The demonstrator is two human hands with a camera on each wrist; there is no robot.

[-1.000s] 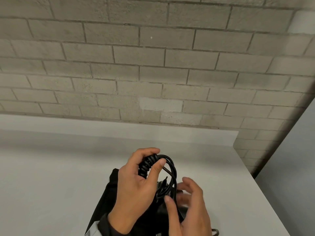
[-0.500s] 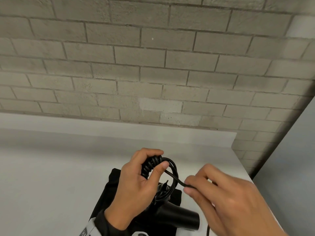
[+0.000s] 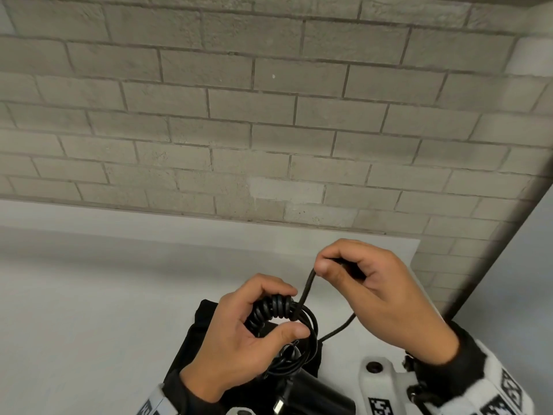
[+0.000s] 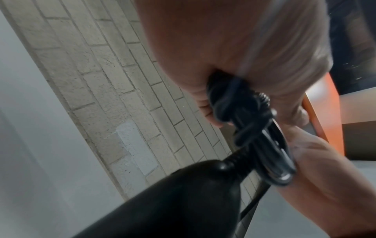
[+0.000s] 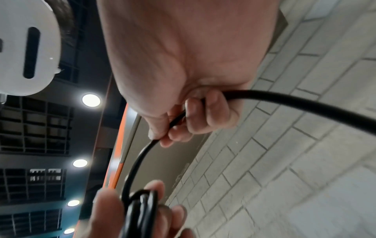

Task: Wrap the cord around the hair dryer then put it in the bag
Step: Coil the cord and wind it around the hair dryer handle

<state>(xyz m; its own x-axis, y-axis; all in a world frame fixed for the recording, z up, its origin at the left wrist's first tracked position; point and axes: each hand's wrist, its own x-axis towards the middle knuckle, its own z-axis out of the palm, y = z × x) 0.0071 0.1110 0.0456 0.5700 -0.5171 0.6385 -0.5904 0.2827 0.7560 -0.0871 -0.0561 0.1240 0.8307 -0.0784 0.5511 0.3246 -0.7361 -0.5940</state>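
My left hand (image 3: 254, 333) grips a bundle of coiled black cord (image 3: 279, 308) wound in loops, held above the table. The black hair dryer (image 3: 317, 393) hangs below that hand, its body large in the left wrist view (image 4: 173, 198). My right hand (image 3: 368, 283) pinches a free stretch of the cord (image 3: 306, 290) between thumb and fingers, up and to the right of the bundle. In the right wrist view the cord (image 5: 138, 162) runs from my curled fingers (image 5: 203, 116) down to the bundle. A black bag (image 3: 206, 322) lies flat on the table under both hands.
The white table (image 3: 89, 310) extends left and back to a grey brick wall (image 3: 269, 130). Its right edge (image 3: 431, 298) falls close beside my right hand, with a grey floor beyond. White wrist mounts sit at the lower frame edge.
My right hand took hold of the free cord and pulled it up and to the right, away from the bundle. The left hand kept its grip on the coils.
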